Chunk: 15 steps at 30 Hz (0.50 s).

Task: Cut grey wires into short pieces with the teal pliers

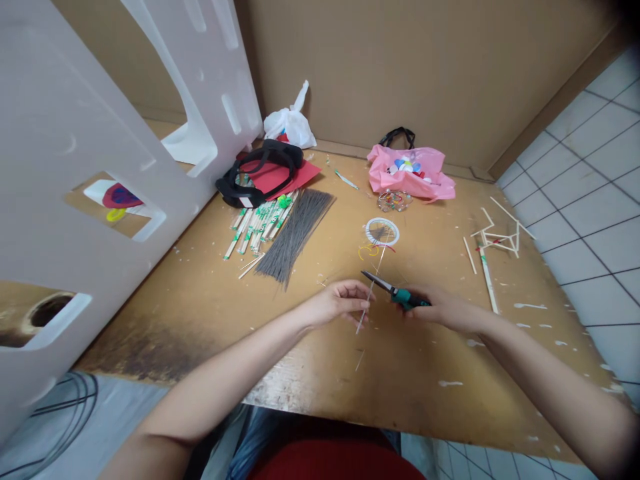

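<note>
My left hand [345, 300] pinches a thin wire [363, 315] between thumb and fingers; the wire slants up and away over the table. From the right, my right hand [430, 308] grips long-nose pliers [401, 296] with teal and black handles. Their dark, pointed jaws lie across the wire just above my left fingers; I cannot tell if they touch it. Beyond the hands sits a white ring [383, 231] with fine wires across it. Yellow bands [369, 252] lie beside the ring. A short wire piece [360, 361] rests nearer the table's front edge.
A bundle of grey wires [299, 233] lies beside wrapped chopsticks [260, 223], a red sheet [305, 175] and a black headset [230, 183]. Farther back are a white bag [290, 127] and a pink bag [413, 173]. A stick frame [500, 240] stands right; a white plastic panel [125, 87] rises left.
</note>
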Motion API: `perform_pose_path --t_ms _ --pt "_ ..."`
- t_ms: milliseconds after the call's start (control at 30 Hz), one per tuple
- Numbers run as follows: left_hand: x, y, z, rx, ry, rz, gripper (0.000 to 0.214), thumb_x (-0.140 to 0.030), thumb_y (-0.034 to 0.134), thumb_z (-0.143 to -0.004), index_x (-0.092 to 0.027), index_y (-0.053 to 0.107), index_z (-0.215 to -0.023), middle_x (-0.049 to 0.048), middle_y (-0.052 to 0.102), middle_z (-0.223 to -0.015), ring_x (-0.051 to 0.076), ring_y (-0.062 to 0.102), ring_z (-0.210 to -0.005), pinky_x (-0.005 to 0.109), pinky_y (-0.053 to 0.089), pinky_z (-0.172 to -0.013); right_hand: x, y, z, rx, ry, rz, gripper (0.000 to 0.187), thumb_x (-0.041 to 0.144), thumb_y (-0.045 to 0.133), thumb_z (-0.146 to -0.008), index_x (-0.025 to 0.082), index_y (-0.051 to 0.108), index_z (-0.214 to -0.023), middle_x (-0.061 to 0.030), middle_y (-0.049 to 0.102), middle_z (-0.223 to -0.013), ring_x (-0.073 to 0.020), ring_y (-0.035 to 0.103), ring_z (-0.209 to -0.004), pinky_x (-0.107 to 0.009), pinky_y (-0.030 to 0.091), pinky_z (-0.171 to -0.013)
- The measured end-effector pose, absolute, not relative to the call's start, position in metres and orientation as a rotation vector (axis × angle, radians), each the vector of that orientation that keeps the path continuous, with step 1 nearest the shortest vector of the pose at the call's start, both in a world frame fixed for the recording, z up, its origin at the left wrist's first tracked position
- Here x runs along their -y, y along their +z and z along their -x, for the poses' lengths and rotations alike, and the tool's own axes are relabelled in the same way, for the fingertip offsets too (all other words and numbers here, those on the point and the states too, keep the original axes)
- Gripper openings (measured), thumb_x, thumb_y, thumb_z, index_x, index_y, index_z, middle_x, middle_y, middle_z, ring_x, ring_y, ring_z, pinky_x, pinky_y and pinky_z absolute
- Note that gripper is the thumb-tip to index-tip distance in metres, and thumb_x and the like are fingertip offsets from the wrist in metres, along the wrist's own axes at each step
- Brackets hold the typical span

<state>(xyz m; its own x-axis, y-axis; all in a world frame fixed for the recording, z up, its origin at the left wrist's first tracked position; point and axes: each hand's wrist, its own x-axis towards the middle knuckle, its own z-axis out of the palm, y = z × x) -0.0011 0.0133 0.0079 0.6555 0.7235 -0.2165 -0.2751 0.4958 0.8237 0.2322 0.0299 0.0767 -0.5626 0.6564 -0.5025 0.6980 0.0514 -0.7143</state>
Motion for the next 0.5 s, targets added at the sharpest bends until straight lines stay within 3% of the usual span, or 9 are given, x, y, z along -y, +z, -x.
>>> perform_pose_path --t_ms 233,500 --pt "-0.0113 0.0098 0.001 -0.625 0.607 -0.831 0.03 -0.03 0.074 -0.065 -0.014 0.061 -0.087 0.0005 0.061 -0.068 0.013 0.063 -0.058 0.022 0.051 -0.05 -0.0364 0.0775 -0.2268 -1.941 -1.975 -1.355 0.024 0.029 0.054 -0.07 0.014 0.055 -0.088 -0.0047 0.062 -0.08 -0.0159 0.058 -0.071 -0.028 0.044 -0.062" --pt "-0.0108 0.0128 0.0004 -0.618 0.576 -0.81 0.031 -0.029 0.075 -0.063 -0.013 0.062 -0.086 0.0001 0.06 -0.068 0.012 0.062 -0.056 0.021 0.051 -0.048 -0.0339 0.0762 -0.2265 -1.906 -2.006 -1.358 0.018 0.026 0.053 -0.071 0.014 0.055 -0.085 -0.0028 0.061 -0.078 -0.014 0.058 -0.066 -0.026 0.045 -0.059"
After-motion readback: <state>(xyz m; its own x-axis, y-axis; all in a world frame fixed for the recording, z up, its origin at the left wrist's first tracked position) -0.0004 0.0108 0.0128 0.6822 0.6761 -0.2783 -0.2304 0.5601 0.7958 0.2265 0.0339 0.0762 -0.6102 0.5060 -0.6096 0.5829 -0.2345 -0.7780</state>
